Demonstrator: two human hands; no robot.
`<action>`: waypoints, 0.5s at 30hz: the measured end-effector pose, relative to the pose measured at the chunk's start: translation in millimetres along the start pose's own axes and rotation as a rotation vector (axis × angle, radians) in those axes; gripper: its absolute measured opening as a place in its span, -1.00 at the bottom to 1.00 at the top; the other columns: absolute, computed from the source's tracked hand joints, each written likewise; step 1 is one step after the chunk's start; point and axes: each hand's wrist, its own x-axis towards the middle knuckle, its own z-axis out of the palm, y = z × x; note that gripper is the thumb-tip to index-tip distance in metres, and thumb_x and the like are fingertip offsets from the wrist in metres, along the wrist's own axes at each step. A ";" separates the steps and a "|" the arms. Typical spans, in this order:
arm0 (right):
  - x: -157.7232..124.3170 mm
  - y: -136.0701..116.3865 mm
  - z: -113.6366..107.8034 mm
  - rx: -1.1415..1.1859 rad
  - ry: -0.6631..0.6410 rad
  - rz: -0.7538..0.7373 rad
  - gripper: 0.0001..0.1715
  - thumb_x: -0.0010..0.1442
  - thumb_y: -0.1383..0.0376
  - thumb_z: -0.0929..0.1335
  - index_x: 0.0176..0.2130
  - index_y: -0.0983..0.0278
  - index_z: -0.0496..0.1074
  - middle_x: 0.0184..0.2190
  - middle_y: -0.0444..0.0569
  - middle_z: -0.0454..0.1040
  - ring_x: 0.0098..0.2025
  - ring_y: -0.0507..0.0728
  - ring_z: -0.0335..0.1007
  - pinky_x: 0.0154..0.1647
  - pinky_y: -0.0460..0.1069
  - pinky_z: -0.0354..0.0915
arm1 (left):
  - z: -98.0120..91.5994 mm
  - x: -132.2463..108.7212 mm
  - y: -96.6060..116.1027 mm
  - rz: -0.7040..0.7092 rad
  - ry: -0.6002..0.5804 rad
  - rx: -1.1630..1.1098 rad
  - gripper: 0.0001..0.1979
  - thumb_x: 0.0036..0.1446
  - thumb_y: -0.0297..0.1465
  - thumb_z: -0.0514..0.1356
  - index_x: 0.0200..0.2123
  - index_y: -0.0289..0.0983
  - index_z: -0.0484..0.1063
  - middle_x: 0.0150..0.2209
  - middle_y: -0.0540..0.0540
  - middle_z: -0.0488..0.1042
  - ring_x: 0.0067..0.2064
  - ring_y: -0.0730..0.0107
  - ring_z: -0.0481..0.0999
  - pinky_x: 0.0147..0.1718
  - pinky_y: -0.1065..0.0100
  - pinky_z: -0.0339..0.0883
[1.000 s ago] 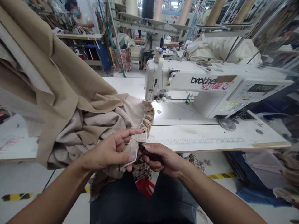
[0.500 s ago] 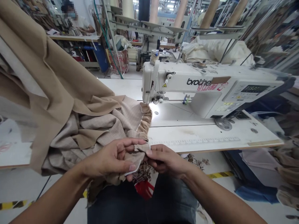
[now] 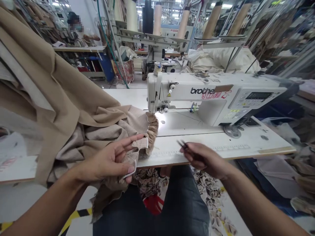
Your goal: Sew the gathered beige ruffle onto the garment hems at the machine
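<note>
My left hand (image 3: 105, 160) pinches a beige fabric edge (image 3: 131, 160) with white overlocked stitching between thumb and fingers, at the table's front. That edge belongs to a large beige garment piece (image 3: 98, 131) spread over the table's left side. A gathered brown ruffle (image 3: 153, 129) on it runs up to the needle area of a white sewing machine (image 3: 182, 90). Away from the cloth, over the table's front edge, my right hand (image 3: 204, 157) is closed round small dark thread snips (image 3: 182, 145). Their two pointed tips face left and are blurred; the handle is hidden in the palm.
A printed ruler scale (image 3: 169, 154) runs along the table's front edge. Small green-and-blue clippers (image 3: 193, 107) lie under the machine arm. Thread cones (image 3: 183, 23) stand behind. Ruffled fabric strips (image 3: 209, 186) hang or lie below the table. A person (image 3: 76, 26) sits far left.
My right hand has let go of the fabric and moved right, with the snips now showing in it. My left hand has shifted slightly left, still pinching the cloth.
</note>
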 end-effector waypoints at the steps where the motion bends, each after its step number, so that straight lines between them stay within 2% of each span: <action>1: 4.3 5.9 13.5 -0.002 -0.048 0.021 -0.51 0.18 -0.07 0.51 -0.25 0.32 0.55 -0.52 -0.21 0.33 -0.68 -0.15 -0.11 -0.69 -0.14 -0.29 | 1.4 0.2 0.5 0.009 -0.002 -0.009 -0.19 0.21 -0.49 0.38 0.42 0.03 0.16 -0.09 -0.04 0.58 -0.43 0.56 0.57 -0.41 0.49 0.52; 4: 21.5 18.4 55.6 0.043 -0.154 0.068 -0.48 0.16 -0.09 0.51 -0.27 0.33 0.53 -0.52 -0.21 0.36 -0.68 -0.16 -0.08 -0.68 -0.14 -0.23 | 6.6 2.3 1.8 0.009 0.002 0.015 -0.23 0.19 -0.47 0.40 0.39 0.05 0.22 0.09 -0.12 0.52 -0.43 0.58 0.58 -0.43 0.51 0.51; 6: 31.5 21.2 78.2 0.091 -0.203 0.087 -0.45 0.11 -0.10 0.53 -0.26 0.34 0.53 -0.52 -0.21 0.37 -0.68 -0.16 -0.08 -0.69 -0.14 -0.23 | 10.3 4.5 1.0 0.002 0.002 0.023 -0.24 0.20 -0.46 0.39 0.37 0.08 0.23 0.26 -0.20 0.39 -0.42 0.59 0.60 -0.43 0.50 0.52; 9: 35.6 20.3 93.2 0.123 -0.273 0.108 -0.43 0.08 -0.12 0.54 -0.29 0.33 0.51 -0.57 -0.25 0.32 -0.69 -0.15 -0.13 -0.70 -0.12 -0.30 | 12.9 5.9 -3.6 -0.015 -0.011 0.041 -0.27 0.20 -0.49 0.38 0.35 0.12 0.27 0.41 -0.24 0.20 -0.42 0.62 0.60 -0.44 0.51 0.51; 12: 29.9 17.5 75.6 0.040 -0.249 0.046 -0.44 0.13 -0.15 0.49 -0.31 0.30 0.49 -0.60 -0.27 0.26 -0.69 -0.13 -0.16 -0.70 -0.12 -0.28 | 6.7 0.0 -4.2 -0.020 0.008 0.041 -0.26 0.16 -0.46 0.41 0.33 0.14 0.29 0.44 -0.22 0.15 -0.43 0.63 0.57 -0.46 0.48 0.52; 13: 28.4 16.0 62.0 -0.075 -0.181 -0.018 -0.44 0.18 -0.17 0.44 -0.28 0.29 0.49 -0.58 -0.25 0.28 -0.69 -0.11 -0.13 -0.70 -0.12 -0.23 | 1.9 -3.1 -1.5 -0.016 0.036 0.062 -0.25 0.15 -0.43 0.42 0.34 0.12 0.29 0.41 -0.23 0.21 -0.44 0.62 0.56 -0.48 0.47 0.51; 15: 28.5 11.2 26.4 -0.421 0.061 -0.196 -0.44 0.29 -0.18 0.34 -0.21 0.26 0.50 -0.52 -0.18 0.37 -0.65 -0.06 0.02 -0.66 -0.11 -0.02 | -10.4 -7.0 8.7 0.073 0.161 0.147 -0.28 0.10 -0.40 0.47 0.31 -0.04 0.37 0.24 -0.26 0.43 -0.49 0.59 0.53 -0.54 0.48 0.48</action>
